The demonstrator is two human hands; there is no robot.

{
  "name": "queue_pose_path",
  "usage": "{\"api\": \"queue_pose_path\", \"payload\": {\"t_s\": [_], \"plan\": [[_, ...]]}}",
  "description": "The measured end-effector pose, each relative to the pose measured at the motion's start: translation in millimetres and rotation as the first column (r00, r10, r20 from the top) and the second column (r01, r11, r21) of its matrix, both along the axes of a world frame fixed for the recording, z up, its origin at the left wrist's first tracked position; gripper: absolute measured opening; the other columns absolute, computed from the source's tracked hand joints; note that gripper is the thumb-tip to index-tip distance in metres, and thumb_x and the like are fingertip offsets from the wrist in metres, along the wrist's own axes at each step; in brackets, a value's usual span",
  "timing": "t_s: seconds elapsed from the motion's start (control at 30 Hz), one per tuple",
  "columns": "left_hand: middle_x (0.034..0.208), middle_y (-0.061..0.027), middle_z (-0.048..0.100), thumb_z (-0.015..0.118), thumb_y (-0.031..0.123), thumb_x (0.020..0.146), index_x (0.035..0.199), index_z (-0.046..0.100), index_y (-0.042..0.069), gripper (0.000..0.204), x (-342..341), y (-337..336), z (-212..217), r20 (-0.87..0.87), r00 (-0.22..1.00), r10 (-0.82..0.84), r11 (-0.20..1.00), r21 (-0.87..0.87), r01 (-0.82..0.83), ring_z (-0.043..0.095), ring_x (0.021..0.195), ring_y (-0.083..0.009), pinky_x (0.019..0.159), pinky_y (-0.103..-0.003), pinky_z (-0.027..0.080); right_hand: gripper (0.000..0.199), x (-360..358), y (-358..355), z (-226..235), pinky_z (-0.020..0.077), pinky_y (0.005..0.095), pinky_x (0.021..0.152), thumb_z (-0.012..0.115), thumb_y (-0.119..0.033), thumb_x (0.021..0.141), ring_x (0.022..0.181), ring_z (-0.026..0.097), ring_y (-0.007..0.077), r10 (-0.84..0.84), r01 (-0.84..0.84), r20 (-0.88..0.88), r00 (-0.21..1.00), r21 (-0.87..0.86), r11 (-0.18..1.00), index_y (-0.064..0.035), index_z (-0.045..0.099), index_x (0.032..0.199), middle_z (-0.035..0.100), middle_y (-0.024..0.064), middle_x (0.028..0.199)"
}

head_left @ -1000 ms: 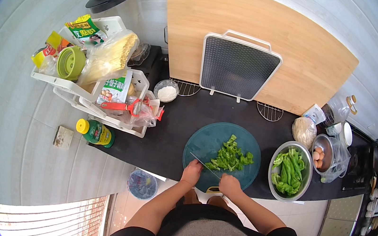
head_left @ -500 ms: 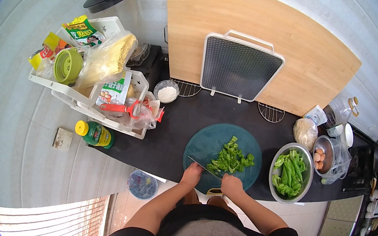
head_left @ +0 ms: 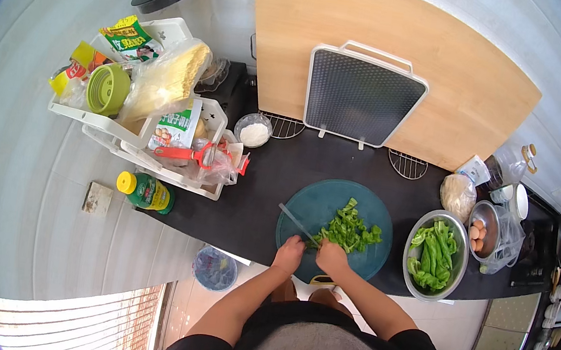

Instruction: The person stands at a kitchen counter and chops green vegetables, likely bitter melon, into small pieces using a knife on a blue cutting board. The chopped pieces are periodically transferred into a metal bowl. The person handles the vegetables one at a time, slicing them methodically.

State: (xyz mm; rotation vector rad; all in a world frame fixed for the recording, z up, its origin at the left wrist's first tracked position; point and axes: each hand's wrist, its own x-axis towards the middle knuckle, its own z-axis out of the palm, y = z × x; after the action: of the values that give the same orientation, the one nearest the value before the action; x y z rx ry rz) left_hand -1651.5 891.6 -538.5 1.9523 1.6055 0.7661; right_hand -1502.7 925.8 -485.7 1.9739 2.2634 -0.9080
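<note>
On the round dark green cutting board [head_left: 299,195] lies a pile of chopped green peppers [head_left: 352,231]. My right hand [head_left: 332,256] grips a kitchen knife [head_left: 298,220] at the board's near side, its blade slanting up to the left. Close beside it, my left hand [head_left: 290,254] has its fingers curled at the near left of the board. A bit of green shows between the two hands, but what the left fingers hold is hidden. Whole green peppers [head_left: 433,255] fill a steel bowl [head_left: 410,285] to the right of the board.
White baskets [head_left: 116,131] of packets stand left, near a green bottle with a yellow cap [head_left: 145,192]. A bowl of white powder [head_left: 254,131] sits behind. At right is a bowl of eggs [head_left: 477,229]. A wooden board [head_left: 461,92] and a grey board [head_left: 365,98] lean on the wall.
The knife blade has swung to a steeper angle, its tip now farther from me. My right hand has moved slightly away from me and left, closer to the left hand.
</note>
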Motion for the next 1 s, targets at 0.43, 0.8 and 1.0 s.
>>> {"api": "queue_pose_path", "payload": {"t_s": [0.43,0.8,1.0], "plan": [[0.083,-0.0127,0.052,0.052,0.002,0.071,0.073,0.057,0.002,0.006,-3.0,7.5,6.4,0.007,0.999,-0.037,0.998,0.041,0.037,0.054,0.085,-0.0309,0.071,-0.039,0.049,0.020,27.7,-15.8,33.0,0.0484,0.0475,0.065,0.050,-0.017,0.079,0.071,0.060,0.0404,0.026,-0.026,-0.008,1.000,-0.058,0.998,0.0009,0.057,0.076,0.061,0.0237,0.072],[0.087,-0.0115,0.051,0.050,0.002,0.072,0.078,0.057,0.003,0.009,-2.9,4.9,0.4,-0.012,0.997,-0.073,0.996,0.048,0.074,0.053,0.087,-0.0298,0.071,-0.038,0.049,0.018,-16.7,14.7,10.3,0.0502,0.0445,0.065,0.053,-0.014,0.076,0.072,0.062,0.0395,0.036,-0.037,-0.004,0.999,-0.060,0.998,0.0021,0.062,0.079,0.062,0.0244,0.074],[0.087,-0.0114,0.052,0.050,0.003,0.073,0.080,0.059,0.003,0.011,-3.6,6.8,2.2,-0.034,0.999,-0.038,0.999,0.025,0.039,0.054,0.086,-0.0299,0.072,-0.039,0.049,0.018,-6.7,1.5,-3.7,0.0501,0.0449,0.064,0.052,-0.015,0.077,0.071,0.061,0.0394,0.031,-0.031,-0.012,0.999,0.019,0.999,0.0016,0.059,0.074,0.062,0.0232,0.072]]}}
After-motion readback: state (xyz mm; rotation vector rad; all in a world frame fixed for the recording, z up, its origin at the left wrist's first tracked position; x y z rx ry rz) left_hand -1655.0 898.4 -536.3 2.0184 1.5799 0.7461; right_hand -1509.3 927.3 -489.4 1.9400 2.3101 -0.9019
